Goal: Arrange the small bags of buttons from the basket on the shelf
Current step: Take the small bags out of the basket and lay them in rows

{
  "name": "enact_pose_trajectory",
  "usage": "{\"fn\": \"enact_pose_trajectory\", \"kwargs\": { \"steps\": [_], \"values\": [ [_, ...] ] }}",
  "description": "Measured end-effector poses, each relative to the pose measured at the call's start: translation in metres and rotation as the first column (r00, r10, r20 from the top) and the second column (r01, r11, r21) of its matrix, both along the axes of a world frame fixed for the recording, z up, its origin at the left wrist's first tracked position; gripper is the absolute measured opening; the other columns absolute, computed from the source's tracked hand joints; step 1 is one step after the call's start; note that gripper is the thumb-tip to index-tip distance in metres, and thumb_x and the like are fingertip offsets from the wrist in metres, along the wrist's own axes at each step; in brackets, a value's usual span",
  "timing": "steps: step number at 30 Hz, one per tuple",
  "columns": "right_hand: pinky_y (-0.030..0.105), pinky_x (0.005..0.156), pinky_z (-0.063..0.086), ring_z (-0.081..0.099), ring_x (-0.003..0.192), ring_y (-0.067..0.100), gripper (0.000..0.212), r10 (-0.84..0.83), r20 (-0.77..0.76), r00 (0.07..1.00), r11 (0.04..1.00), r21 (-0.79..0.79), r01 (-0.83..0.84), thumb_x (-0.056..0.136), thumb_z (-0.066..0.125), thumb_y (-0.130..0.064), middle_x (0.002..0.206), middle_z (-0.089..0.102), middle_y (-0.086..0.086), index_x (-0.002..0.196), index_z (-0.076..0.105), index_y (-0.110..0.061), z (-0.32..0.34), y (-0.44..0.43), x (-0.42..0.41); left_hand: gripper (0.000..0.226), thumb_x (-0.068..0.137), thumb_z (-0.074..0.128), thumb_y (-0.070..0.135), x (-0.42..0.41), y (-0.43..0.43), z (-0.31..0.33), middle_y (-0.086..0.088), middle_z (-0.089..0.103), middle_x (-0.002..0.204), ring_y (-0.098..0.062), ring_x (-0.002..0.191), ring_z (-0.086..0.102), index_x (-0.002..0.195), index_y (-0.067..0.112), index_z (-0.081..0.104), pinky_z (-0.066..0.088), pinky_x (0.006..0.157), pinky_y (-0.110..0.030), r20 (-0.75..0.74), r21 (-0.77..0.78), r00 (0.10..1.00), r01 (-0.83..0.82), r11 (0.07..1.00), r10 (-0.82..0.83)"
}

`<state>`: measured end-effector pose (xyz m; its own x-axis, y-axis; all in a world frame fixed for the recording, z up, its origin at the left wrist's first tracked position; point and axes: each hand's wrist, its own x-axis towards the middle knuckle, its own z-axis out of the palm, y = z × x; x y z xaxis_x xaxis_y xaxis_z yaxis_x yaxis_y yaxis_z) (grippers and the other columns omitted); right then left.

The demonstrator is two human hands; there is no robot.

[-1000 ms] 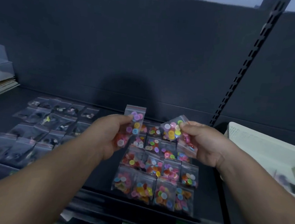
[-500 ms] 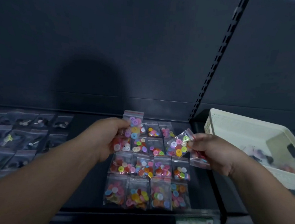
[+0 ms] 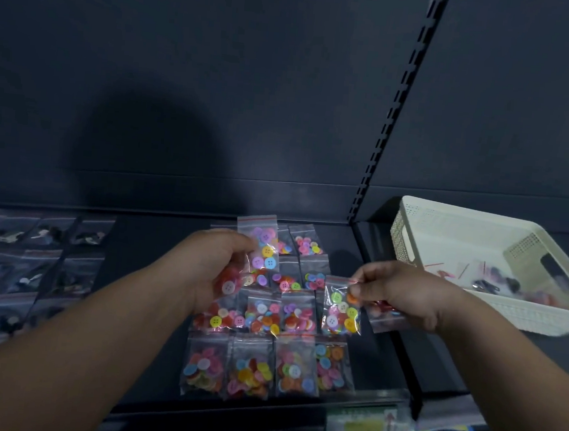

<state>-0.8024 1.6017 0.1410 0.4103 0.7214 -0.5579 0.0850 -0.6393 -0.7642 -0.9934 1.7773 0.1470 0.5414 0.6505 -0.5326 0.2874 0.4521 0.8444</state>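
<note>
My left hand (image 3: 213, 267) grips a small stack of clear bags of coloured buttons (image 3: 261, 247), the top bag standing upright above the fingers. My right hand (image 3: 396, 294) pinches one button bag (image 3: 342, 309) by its red zip strip, hanging it over the right end of the second row; more bags (image 3: 384, 317) sit tucked under its palm. Several bags of coloured buttons (image 3: 267, 320) lie in rows on the dark shelf (image 3: 156, 245). The white basket (image 3: 474, 232) stands at the right with a few bags inside.
Rows of bags with dark buttons (image 3: 23, 271) cover the shelf's left side. A slotted upright (image 3: 396, 101) splits the dark back panel. The shelf's front rail carries a price label (image 3: 364, 425).
My right hand has lowered its bag toward the right end of the rows, now hanging it by the zip strip. The camera has shifted right, showing more of the basket.
</note>
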Motion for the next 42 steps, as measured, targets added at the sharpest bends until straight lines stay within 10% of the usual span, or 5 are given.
{"fn": "enact_pose_trajectory", "kwargs": {
  "steps": [16,23,26,33,42],
  "values": [
    [0.020,0.056,0.046,0.057,0.061,0.013,0.007,0.130,0.242,0.961,0.991,-0.070,-0.117,0.083,0.068,-0.010,0.071,0.064,0.004,0.085,0.062,-0.007,-0.026,0.017,0.002,0.003,0.081,0.066,0.011,0.005,-0.011,-0.003,-0.021,0.064,0.092,-0.032,0.083,0.058,0.078,0.010,0.064,0.046,0.091,-0.057,-0.005,0.017,1.000,0.004,1.000,-0.004],
    [0.017,0.046,0.042,0.056,0.058,0.010,0.024,0.117,0.345,0.931,0.991,-0.108,-0.084,0.087,0.065,-0.034,0.075,0.063,0.000,0.092,0.059,-0.012,-0.012,0.018,-0.003,0.006,0.084,0.062,0.012,0.007,-0.010,-0.006,-0.013,0.066,0.076,-0.024,0.059,0.060,0.084,0.007,0.065,0.050,0.063,-0.034,-0.009,0.011,1.000,-0.024,1.000,0.024],
    [0.022,0.054,0.047,0.058,0.060,0.011,0.009,0.048,0.372,0.927,0.999,-0.027,-0.041,0.090,0.058,-0.017,0.077,0.064,0.003,0.098,0.058,-0.013,-0.002,0.022,0.000,0.008,0.086,0.061,0.012,0.008,-0.008,-0.004,-0.008,0.064,0.067,-0.019,0.054,0.057,0.082,0.007,0.066,0.048,0.058,-0.031,0.000,-0.009,0.998,-0.064,0.998,0.064],
    [0.025,0.061,0.047,0.062,0.063,0.006,0.032,-0.115,-0.061,0.992,0.961,0.244,0.126,0.087,0.051,0.011,0.086,0.072,0.004,0.098,0.062,-0.016,0.012,0.041,0.006,0.009,0.087,0.061,0.012,0.008,-0.006,0.002,-0.007,0.069,0.065,-0.018,0.052,0.063,0.086,0.006,0.067,0.055,0.055,-0.032,-0.006,0.019,0.997,-0.071,0.997,0.071],
    [0.026,0.065,0.053,0.065,0.072,0.015,0.026,-0.078,-0.154,0.985,0.945,0.303,0.122,0.080,0.064,0.011,0.077,0.067,0.004,0.080,0.060,-0.015,0.008,0.076,-0.004,0.013,0.090,0.055,0.010,0.001,-0.003,0.010,-0.007,0.065,0.057,-0.016,0.041,0.061,0.079,0.009,0.062,0.047,0.039,-0.023,0.044,-0.003,0.993,-0.105,0.994,0.105]
  ]
}}
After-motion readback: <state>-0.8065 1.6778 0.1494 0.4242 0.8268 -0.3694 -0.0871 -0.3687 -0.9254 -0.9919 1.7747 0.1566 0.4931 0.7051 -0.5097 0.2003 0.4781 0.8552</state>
